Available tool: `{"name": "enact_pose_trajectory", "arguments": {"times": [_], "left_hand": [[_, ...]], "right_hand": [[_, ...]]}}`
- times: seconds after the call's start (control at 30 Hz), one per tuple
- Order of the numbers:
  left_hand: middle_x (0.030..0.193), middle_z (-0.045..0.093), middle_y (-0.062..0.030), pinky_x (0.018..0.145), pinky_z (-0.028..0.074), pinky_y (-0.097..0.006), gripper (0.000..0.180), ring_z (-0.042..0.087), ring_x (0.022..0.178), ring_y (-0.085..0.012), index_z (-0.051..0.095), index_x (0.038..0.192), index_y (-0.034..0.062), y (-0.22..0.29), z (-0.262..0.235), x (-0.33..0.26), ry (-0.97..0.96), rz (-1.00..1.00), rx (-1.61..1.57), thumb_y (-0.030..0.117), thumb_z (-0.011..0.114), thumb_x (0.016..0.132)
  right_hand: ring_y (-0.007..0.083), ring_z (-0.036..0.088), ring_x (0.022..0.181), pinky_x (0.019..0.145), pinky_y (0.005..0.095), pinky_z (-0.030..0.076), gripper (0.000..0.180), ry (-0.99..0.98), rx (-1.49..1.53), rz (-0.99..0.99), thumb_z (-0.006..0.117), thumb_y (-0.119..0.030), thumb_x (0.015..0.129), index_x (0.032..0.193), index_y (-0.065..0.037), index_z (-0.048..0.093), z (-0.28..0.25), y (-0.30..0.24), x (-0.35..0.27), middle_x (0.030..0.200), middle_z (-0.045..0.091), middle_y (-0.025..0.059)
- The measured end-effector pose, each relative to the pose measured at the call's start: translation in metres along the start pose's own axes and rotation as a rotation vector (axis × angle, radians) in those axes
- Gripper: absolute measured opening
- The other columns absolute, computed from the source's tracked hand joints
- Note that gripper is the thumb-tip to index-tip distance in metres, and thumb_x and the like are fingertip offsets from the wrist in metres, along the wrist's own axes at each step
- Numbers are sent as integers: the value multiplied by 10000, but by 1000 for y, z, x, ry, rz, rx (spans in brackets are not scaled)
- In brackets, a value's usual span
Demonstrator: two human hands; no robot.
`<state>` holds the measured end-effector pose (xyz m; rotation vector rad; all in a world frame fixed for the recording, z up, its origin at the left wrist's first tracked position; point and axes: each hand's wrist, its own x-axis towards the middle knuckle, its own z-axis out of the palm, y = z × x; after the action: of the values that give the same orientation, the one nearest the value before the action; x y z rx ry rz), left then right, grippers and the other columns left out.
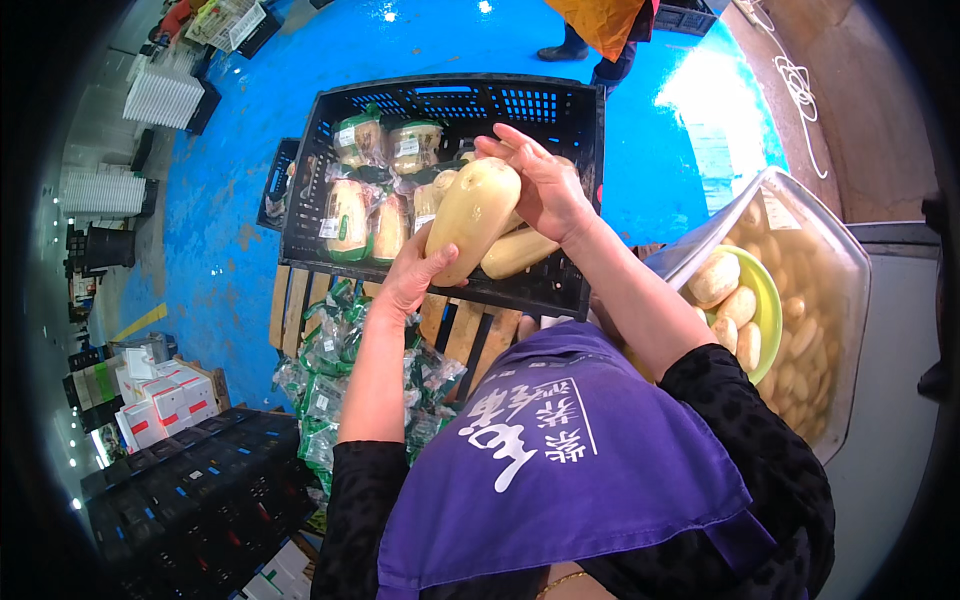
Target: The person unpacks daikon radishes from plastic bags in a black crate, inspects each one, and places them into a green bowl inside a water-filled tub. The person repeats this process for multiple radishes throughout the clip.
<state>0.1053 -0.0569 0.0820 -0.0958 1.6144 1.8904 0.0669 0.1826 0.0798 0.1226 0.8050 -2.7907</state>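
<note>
Over a black plastic crate (530,290), my left hand (408,278) grips the lower end of a thick, pale yellow lotus root (478,215), its thumb across the front. My right hand (545,185) is open beside the root's upper end, fingers stretched out; whether its palm touches the root I cannot tell. Under the hands, another bare lotus root (518,253) lies in the crate. On the crate's left side are several wrapped lotus roots (347,215) in clear and green plastic with white labels.
The crate stands on a wooden pallet (465,335). A heap of green-and-clear plastic bags (330,370) is at lower left. On my right, a large tub (845,400) holds many pale roots in liquid and a green bowl (768,310) with several more. A person (610,70) stands beyond.
</note>
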Motion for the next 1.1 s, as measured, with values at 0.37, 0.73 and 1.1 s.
{"name": "enact_pose_trajectory", "arguments": {"times": [0.37, 0.73, 1.1], "left_hand": [[1084, 683, -134, 497, 573, -320, 856, 718, 873, -239, 531, 1322, 15, -17, -9, 11, -62, -15, -169, 700, 666, 828], [923, 708, -124, 495, 560, -298, 808, 713, 753, -194, 579, 1261, 20, -38, -2, 14, 21, -4, -51, 709, 641, 844], [1075, 684, -134, 597, 601, -353, 908, 708, 930, -239, 523, 1336, -4, -43, -16, 8, -116, 28, -224, 713, 686, 802]], "right_hand": [[220, 488, 1337, 1130, 370, 385, 551, -82, -115, 15, 590, -273, 1022, 1493, -50, 410, -12, 10, 0, 1455, 509, 117], [117, 556, 1103, 993, 287, 435, 421, 108, -802, -173, 466, -349, 1081, 1324, -32, 598, -7, 27, 4, 1206, 632, 74], [186, 602, 1175, 1049, 336, 461, 412, -1, -330, 5, 516, -313, 1064, 1315, 3, 602, 4, 31, 10, 1265, 647, 108]]}}
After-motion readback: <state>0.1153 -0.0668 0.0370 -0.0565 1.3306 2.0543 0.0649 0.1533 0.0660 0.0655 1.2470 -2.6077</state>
